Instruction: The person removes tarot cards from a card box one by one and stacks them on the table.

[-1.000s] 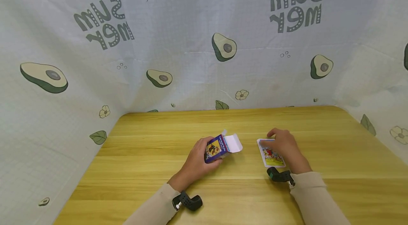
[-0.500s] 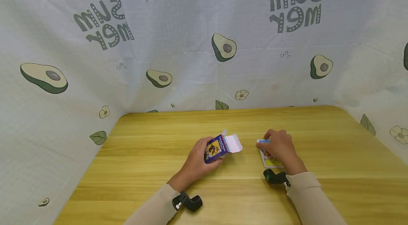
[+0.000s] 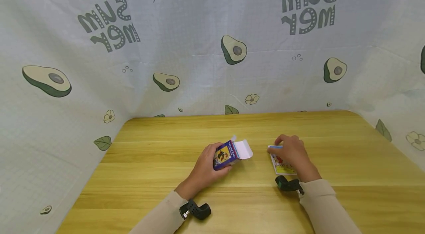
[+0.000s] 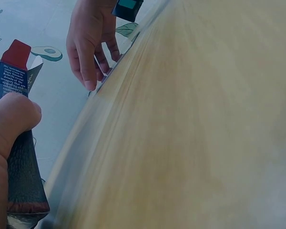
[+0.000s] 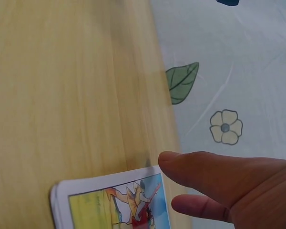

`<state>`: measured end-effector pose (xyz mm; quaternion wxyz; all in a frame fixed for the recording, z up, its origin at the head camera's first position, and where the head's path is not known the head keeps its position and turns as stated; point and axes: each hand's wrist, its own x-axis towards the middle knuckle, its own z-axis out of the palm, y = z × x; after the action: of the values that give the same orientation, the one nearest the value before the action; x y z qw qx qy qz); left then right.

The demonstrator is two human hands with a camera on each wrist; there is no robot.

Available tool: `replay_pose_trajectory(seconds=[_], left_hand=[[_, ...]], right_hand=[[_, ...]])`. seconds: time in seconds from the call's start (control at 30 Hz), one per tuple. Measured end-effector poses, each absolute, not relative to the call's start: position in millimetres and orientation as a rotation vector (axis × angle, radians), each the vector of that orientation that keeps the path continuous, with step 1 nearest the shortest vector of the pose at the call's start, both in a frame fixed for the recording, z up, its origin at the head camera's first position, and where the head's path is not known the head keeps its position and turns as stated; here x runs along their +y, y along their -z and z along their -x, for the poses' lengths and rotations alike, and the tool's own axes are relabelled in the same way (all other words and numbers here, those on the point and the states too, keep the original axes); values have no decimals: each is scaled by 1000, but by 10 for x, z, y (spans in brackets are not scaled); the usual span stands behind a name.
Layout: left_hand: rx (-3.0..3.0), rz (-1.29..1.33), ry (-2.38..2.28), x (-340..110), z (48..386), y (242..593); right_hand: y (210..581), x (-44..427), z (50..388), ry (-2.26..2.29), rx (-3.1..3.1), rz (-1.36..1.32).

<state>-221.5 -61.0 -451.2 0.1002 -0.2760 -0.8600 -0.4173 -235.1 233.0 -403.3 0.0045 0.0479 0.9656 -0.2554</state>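
Cards [image 3: 283,169] part-hidden by right grip [image 3: 293,153], cropped in right wrist view; box [image 3: 225,156] partly behind left grip [image 3: 205,167]

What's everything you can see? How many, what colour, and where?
Table: one, yellowish wood, across the bottom
Card stack: one, multicoloured, on the table
Card box: one, purple and yellow, left of the card stack, flap open
Cloth: seemingly one, whitish, behind the table
Printed avocados, leaves, flowers: several, green and cream, on the cloth
Wrist cameras: two, black, one per wrist
Sleeves: two, beige, on the arms
Left hand: one, gripping the card box
Right hand: one, over the card stack
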Motion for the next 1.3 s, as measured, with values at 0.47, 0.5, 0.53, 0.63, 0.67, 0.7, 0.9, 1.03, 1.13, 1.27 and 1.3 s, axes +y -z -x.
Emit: replay_pose_trajectory(seconds=[0.47,0.5,0.53,0.63,0.67,0.7,0.9,1.03,1.13,1.27,1.3], left_hand=[[-2546,821,1230,-610,2214,4513],[-2547,819,1230,-611,2212,4510],[-2549,817,1230,-611,2210,4508],[-2553,811,1231,-612,2207,4504],[-2555,809,1231,-612,2207,4503],[-2557,807,1230,-612,2207,4504],[-2550,811,1236,-613,2211,4513],[-2546,816,1234,-615,2212,4515],[-2544,821,1235,-615,2210,4514],[-2540,819,1238,-609,2209,4515],[-2539,817,1236,-609,2209,4515]], right_hand=[[3935,2375,2360,919,3007,-107],[3925,2368,2356,928,3015,-91],[3913,2361,2352,937,3025,-72],[3868,2328,2338,967,3050,-19],[3851,2315,2334,976,3059,-1],[3834,2300,2331,985,3065,12],[3719,2209,2296,1034,3079,47],[3665,2148,2268,1070,3086,85],[3635,2103,2251,1104,3072,102],[3580,2040,2226,1155,3052,141],[3565,2022,2220,1170,3047,155]])
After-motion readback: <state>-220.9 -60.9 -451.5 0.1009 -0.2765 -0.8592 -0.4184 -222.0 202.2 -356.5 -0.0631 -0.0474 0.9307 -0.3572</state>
